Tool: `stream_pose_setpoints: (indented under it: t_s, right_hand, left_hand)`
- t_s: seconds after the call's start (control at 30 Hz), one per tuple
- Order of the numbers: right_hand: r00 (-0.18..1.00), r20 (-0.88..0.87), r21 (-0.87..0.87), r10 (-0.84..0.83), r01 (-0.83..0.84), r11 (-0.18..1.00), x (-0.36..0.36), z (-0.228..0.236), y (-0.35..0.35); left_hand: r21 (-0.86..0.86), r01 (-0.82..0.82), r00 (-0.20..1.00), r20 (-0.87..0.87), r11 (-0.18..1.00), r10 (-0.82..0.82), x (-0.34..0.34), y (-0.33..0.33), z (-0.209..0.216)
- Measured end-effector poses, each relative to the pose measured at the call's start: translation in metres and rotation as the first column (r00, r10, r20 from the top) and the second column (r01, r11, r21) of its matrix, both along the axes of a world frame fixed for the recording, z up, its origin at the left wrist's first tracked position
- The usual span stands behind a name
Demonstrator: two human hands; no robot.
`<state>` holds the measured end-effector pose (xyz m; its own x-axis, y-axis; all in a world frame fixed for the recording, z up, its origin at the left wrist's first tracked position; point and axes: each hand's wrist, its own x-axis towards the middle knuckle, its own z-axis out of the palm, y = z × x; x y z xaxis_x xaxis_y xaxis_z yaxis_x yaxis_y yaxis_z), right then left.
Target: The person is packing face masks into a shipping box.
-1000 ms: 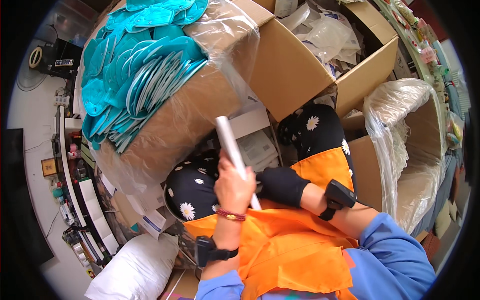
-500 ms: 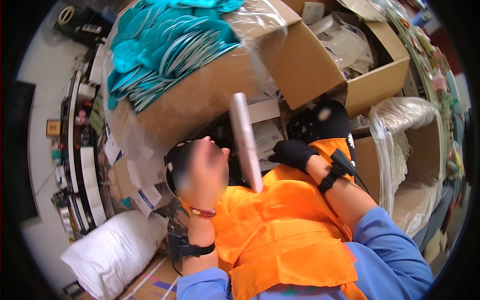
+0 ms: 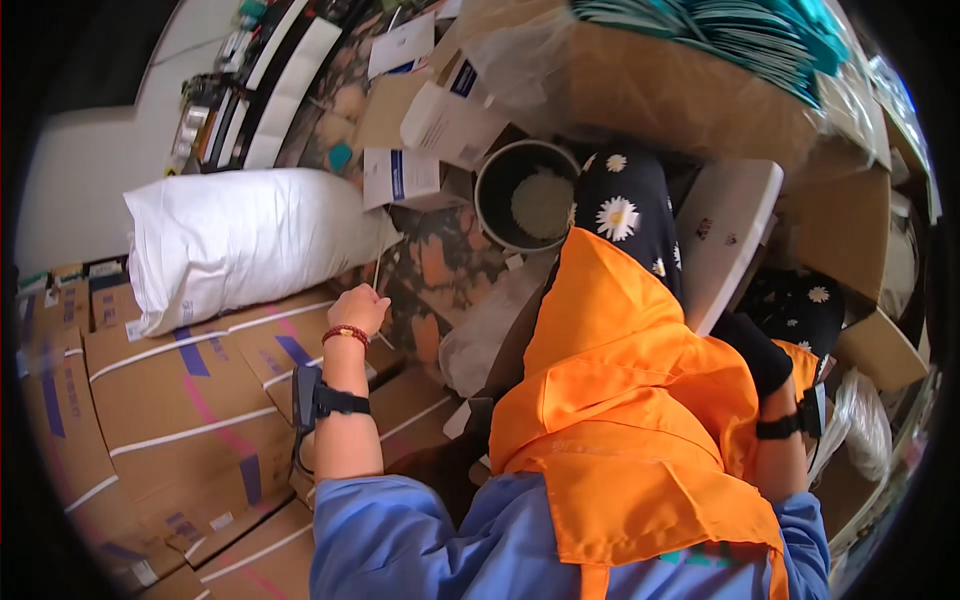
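Observation:
My bare left hand (image 3: 360,310), a red bracelet at its wrist, is closed beside the pointed corner of a stuffed white sack (image 3: 250,235). A thin pale strip (image 3: 378,274) rises by its fingertips; whether they grip it is unclear. My right hand (image 3: 755,352), in a black glove, is next to the lower end of a flat white box (image 3: 725,235) with small printed marks. That box leans upright between my knees, over the orange apron (image 3: 620,330). The glove's fingers are mostly hidden, so I cannot see whether they hold the box.
A dark bucket (image 3: 527,195) with pale contents stands by my left knee. Strapped brown cartons (image 3: 170,400) are stacked at the left. Teal flat pieces (image 3: 740,45) fill a plastic-lined carton (image 3: 690,95) ahead. Small white-and-blue boxes (image 3: 405,178) lie on the patterned floor.
The view has swung left. My left hand has moved from in front of my knee out to the left, near the sack, and closed. The flat white box still leans between my knees.

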<state>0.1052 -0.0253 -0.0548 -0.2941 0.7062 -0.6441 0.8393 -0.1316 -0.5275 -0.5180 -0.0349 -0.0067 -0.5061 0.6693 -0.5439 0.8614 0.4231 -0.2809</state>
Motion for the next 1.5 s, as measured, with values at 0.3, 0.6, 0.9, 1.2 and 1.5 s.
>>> stream_pose_setpoints:
  t_s: [0.3, 0.6, 0.9, 1.2, 1.5]
  right_hand:
    - [0.739, -0.451, -0.186, -0.500, 0.471, 0.863, -0.047, 0.021, 0.039]
    - [0.996, -0.013, 0.202, -0.084, 0.085, 0.976, -0.063, 0.039, 0.028]
    - [0.763, 0.126, -0.131, -0.634, 0.646, 0.752, -0.048, 0.009, 0.033]
    - [0.807, -0.011, -0.033, -0.590, 0.589, 0.807, -0.038, -0.010, 0.030]
    - [0.685, 0.070, 0.156, -0.725, 0.710, 0.686, -0.067, 0.055, 0.026]
  left_hand:
    - [-0.626, -0.103, 0.815, 0.392, 0.773, 0.427, -0.028, -0.126, -0.166]
    - [-0.835, 0.071, 0.670, 0.445, 0.546, 0.594, 0.027, -0.261, -0.208]
    - [-0.370, -0.428, 0.720, 0.411, 0.824, 0.559, 0.045, -0.216, -0.206]
    - [-0.047, -0.414, 0.773, 0.509, 0.909, 0.378, 0.021, -0.079, -0.226]
    - [0.315, -0.550, 0.538, 0.842, 0.773, 0.039, 0.086, 0.045, -0.174]
